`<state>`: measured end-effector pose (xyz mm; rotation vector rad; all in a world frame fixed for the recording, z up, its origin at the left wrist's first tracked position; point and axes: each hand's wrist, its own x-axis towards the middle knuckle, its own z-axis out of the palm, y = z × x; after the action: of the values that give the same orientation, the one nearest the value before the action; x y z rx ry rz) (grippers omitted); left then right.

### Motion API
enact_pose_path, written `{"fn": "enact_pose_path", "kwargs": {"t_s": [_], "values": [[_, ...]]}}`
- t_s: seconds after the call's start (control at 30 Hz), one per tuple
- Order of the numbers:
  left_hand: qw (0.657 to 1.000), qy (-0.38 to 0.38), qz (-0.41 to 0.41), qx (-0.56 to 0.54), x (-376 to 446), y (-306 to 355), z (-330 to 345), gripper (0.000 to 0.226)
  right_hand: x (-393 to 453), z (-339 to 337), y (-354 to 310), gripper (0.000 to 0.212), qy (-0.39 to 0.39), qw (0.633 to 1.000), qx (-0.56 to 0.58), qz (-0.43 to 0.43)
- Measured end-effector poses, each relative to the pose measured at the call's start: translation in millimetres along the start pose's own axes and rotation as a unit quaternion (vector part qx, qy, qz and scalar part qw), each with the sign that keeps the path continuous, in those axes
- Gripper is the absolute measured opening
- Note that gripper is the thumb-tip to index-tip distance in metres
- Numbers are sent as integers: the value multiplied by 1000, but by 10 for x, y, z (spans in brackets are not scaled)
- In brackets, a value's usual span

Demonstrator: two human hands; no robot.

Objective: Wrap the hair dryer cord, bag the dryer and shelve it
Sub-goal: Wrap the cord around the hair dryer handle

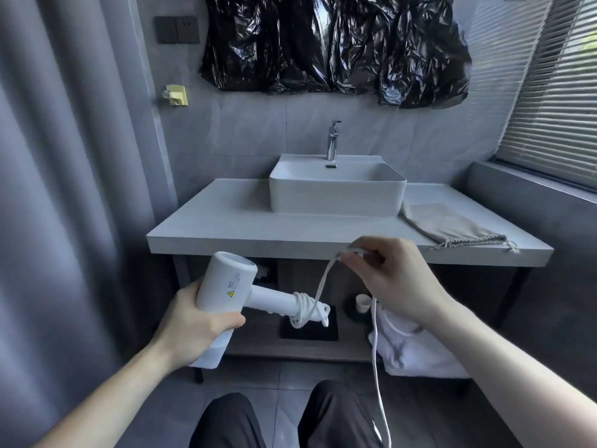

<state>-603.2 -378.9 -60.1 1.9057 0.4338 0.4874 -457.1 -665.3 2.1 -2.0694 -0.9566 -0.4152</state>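
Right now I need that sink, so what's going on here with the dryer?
A person is winding the cord onto the white hair dryer. The left hand grips its body; the right hand pinches the cord. A few loops sit on the handle's end, and much cord hangs loose. The drawstring bag lies unused on the counter.

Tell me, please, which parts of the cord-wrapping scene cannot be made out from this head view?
- The cord plug end: the cord runs off the bottom edge.
- The stretch of cord inside the right hand: fingers cover it.
- The small print on the hair dryer: too small to read.
- The dryer body's underside: the left hand hides it.
- The drawstring bag contents: closed cloth.
- What the black plastic sheet covers.
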Motion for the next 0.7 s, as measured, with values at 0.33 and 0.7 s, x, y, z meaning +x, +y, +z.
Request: {"fn": "enact_pose_path", "kwargs": {"t_s": [0.33, 0.7], "values": [[984, -152, 14, -92, -246, 330, -57, 51, 279, 210, 451, 26, -20, 999, 23, 32], [941, -108, -35, -319, -114, 472, -142, 45, -152, 699, 733, 41, -113, 983, 76, 121]]}}
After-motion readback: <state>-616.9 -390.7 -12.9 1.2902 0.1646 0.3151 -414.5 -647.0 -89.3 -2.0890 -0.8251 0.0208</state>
